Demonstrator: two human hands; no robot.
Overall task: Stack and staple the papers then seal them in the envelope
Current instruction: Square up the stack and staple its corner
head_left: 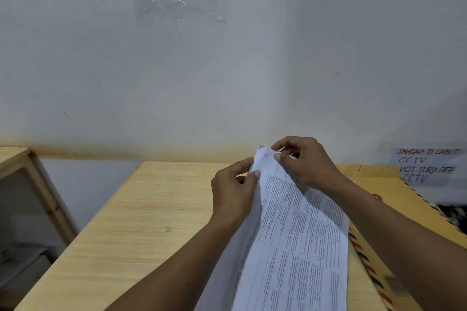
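Over on the left a wooden shelf unit (pixel 30 184) stands apart from the worktop (pixel 141 209), whose pale wood stretches bare toward its left edge. My left forearm comes up from the near edge, and my left hand (pixel 235 192) grips the left side of the papers (pixel 298 235) close to their top, thumb flat on the printed face and fingers curled behind. The papers are lifted off the worktop and tilted, their top end up near the far edge. My right hand (pixel 308 164) pinches their top right corner, thumb on the front and fingers bent over the back, wrist arched above the sheets. Under my right forearm the brown envelope (pixel 404 199) with its red-and-black striped border lies flat along the worktop's right edge. Beyond it a handwritten note (pixel 427 166) is stuck to the wall.
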